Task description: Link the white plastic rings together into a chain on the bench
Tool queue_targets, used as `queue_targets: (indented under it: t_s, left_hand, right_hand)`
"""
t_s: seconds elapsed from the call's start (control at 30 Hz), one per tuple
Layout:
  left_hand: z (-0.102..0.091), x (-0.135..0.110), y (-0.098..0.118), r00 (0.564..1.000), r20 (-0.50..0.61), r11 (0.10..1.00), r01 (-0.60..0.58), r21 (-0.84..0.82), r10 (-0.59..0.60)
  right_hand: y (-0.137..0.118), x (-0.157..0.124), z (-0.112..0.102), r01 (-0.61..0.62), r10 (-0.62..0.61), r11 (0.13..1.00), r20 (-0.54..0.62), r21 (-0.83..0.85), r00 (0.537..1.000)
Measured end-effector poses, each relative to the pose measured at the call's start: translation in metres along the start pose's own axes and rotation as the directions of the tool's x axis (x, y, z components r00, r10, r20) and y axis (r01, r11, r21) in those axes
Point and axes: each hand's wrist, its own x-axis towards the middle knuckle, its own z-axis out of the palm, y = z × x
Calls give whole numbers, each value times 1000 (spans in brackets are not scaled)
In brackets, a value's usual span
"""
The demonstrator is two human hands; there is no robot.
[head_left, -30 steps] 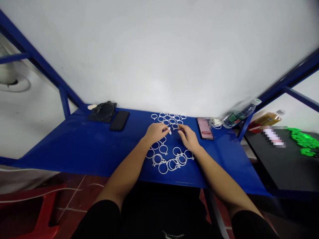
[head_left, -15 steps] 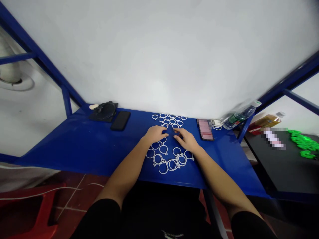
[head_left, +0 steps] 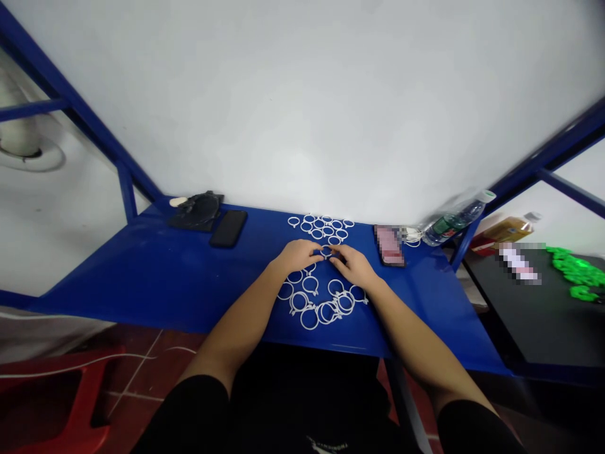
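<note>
A white curtain ring (head_left: 326, 257) with a small eyelet is between my two hands above the blue table. My left hand (head_left: 299, 255) pinches its left side with thumb and fingers, while the fingers of my right hand (head_left: 352, 263) close on the right side. Beyond my hands, several similar rings (head_left: 319, 234) lie in a flat cluster by the wall. Nearer my body, a looser heap of rings (head_left: 309, 318) lies on the table, some overlapping. My left hand partly covers the rings beside it.
A black phone (head_left: 229, 228) and a crumpled black plastic bag (head_left: 202, 211) lie left on the blue table (head_left: 155, 271). On the right are a phone with a lit screen (head_left: 390, 246), a white cable (head_left: 413, 236) and a leaning bottle (head_left: 456, 221). A white wall (head_left: 302, 113) stands behind.
My left hand has brought a ring slightly toward me and to the right, away from the far cluster. My right hand, apart from it before, now grips it too.
</note>
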Motion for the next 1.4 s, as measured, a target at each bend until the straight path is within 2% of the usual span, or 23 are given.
queue_targets:
  t_s: [0.13, 0.3, 0.47, 0.6, 0.77, 0.9, 0.97, 1.03, 1.1, 1.17, 1.3, 1.4]
  left_hand:
    - [0, 0, 0, 1000, 10, 997, -27, 72, 27]
    - [-11, -2, -14, 987, -70, 985, 148, 88, -143]
    - [-18, -2, -27, 917, -171, 910, 386, 150, -361]
    - [-16, -1, -28, 875, -259, 890, 446, 97, -410]
    - [-16, -1, -21, 871, -291, 909, 416, 8, -396]
    - [-20, -3, -7, 916, -256, 948, 320, 1, -309]
    - [-21, -4, -1, 956, -185, 972, 233, -5, -230]
    - [-21, -5, 2, 987, -59, 988, 151, -28, -153]
    - [-18, -5, 1, 993, 71, 994, 102, -44, -98]
    - [-15, -5, -1, 988, 142, 997, 73, -35, -67]
    - [-12, -4, -3, 991, 124, 999, 44, 8, -44]
    - [-16, -5, -1, 992, 103, 997, 75, 7, -75]
  right_hand:
    - [3, 0, 1, -6, 6, 1000, 8, -3, 1000]
    - [2, 0, 1, -16, 16, 1000, 13, 11, 1000]
    - [2, 0, 1, -10, 10, 1000, 23, 10, 1000]
    - [2, 1, 1, 2, -2, 1000, 26, 17, 1000]
    - [2, 1, 1, 8, -8, 1000, 21, 15, 1000]
    - [2, 1, 2, 12, -12, 1000, 16, 7, 1000]
    - [3, 1, 2, 14, -14, 1000, 15, 10, 1000]
    - [3, 1, 2, 17, -17, 1000, 18, 13, 1000]
    - [3, 1, 2, 17, -18, 1000, 20, 11, 1000]
    - [3, 1, 2, 16, -16, 1000, 21, 6, 1000]
    - [2, 1, 1, 28, -28, 1000, 16, 7, 999]
    - [1, 1, 1, 40, -41, 999, 13, 14, 999]
